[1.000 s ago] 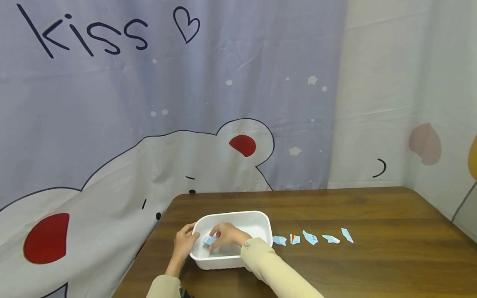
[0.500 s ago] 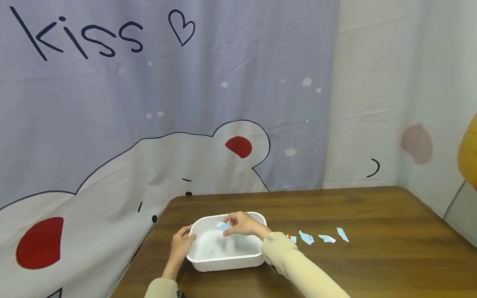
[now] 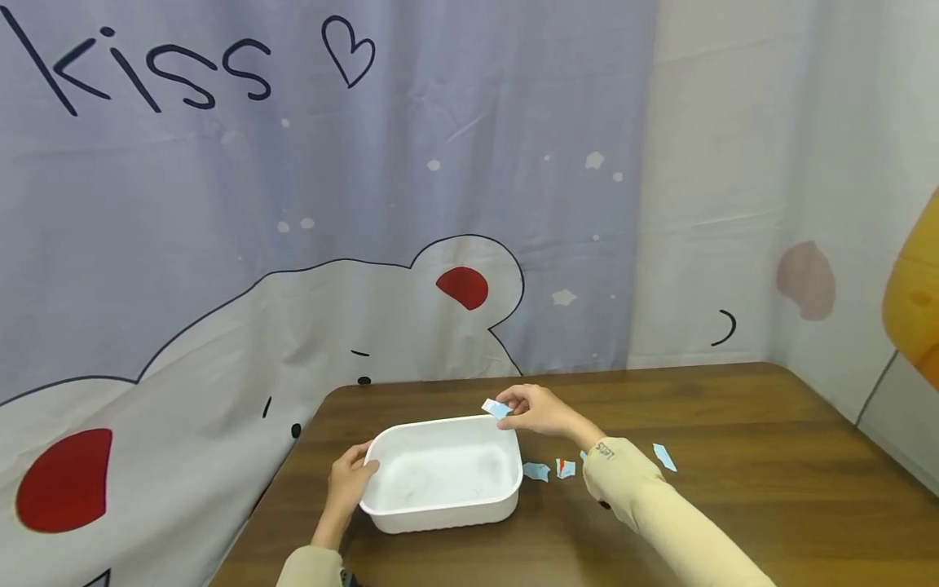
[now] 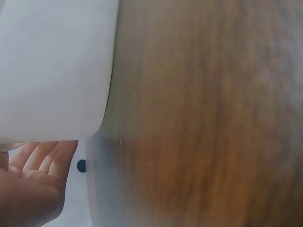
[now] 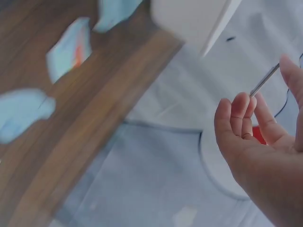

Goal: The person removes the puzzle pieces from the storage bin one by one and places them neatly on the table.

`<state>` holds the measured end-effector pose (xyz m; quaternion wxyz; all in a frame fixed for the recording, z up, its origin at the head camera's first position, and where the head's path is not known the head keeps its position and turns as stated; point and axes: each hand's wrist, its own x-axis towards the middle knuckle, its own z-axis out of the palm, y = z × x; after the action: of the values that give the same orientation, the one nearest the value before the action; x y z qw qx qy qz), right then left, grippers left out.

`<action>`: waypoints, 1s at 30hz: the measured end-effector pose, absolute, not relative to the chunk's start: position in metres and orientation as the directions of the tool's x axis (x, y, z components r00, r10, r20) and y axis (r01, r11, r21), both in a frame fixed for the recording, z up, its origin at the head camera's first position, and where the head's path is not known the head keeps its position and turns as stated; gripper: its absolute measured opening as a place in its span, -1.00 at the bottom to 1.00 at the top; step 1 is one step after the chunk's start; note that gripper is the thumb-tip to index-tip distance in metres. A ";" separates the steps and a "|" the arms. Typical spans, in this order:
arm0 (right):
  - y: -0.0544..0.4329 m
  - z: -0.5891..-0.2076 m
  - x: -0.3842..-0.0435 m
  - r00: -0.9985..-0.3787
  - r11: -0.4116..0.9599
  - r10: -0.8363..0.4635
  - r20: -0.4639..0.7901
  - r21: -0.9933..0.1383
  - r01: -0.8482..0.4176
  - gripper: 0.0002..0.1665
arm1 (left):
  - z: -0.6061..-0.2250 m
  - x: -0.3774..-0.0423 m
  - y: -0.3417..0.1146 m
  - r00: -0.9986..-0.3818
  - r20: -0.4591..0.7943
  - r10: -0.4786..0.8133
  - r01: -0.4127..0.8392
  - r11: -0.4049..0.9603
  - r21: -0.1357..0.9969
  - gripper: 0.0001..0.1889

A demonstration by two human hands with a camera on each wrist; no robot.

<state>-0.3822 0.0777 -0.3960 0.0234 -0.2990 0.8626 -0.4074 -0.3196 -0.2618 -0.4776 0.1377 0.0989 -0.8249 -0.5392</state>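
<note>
A white rectangular plastic tub (image 3: pixel 440 519) stands on the wooden table. My left hand (image 3: pixel 343 487) grips its left rim, thumb over the edge and fingers along the outer side; in the left wrist view the fingers (image 4: pixel 49 158) lie against the tub's wall. Beyond the tub's far right corner, my right hand (image 3: pixel 539 410) pinches a torn light blue and white scrap of paper (image 3: pixel 495 408) between thumb and fingers, held up in the air. In the right wrist view the scrap (image 5: pixel 264 80) shows almost edge-on. The inside of the tub looks bare.
Right of the tub, torn paper pieces lie in a row: a light blue scrap (image 3: pixel 536 472), one with a red mark (image 3: pixel 565 468) and a narrow strip (image 3: pixel 664 456). The right forearm hides part of the row. A printed curtain (image 3: pixel 411 163) hangs behind the table (image 3: pixel 704 408).
My right hand has lifted the paper scrap from the tub's inside and carried it right, past the far right corner. The left hand has kept its grip on the rim.
</note>
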 end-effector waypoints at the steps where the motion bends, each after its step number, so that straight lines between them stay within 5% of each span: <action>1: 0.086 -0.396 -0.383 -0.825 0.488 -0.525 0.207 -0.721 -0.492 -0.47 | -0.478 -0.320 -0.262 -0.942 0.119 -0.313 -0.016 0.397 0.918 -0.57; 19: 0.225 -0.399 -0.376 -0.908 0.595 -0.391 0.149 -0.712 -0.373 -0.43 | -0.475 -0.318 -0.263 -0.943 0.109 -0.315 -0.030 0.406 0.914 -0.55; 30: 0.290 -0.422 -0.363 -0.941 0.720 -0.311 0.131 -0.613 -0.324 -0.44 | -0.473 -0.317 -0.262 -0.945 0.115 -0.307 -0.024 0.414 0.910 -0.56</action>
<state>-0.3632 0.2896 -0.4222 -0.0095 -0.1711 0.9274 -0.3324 -0.3169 -0.2615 -0.4734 0.1332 0.0996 -0.8302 -0.5321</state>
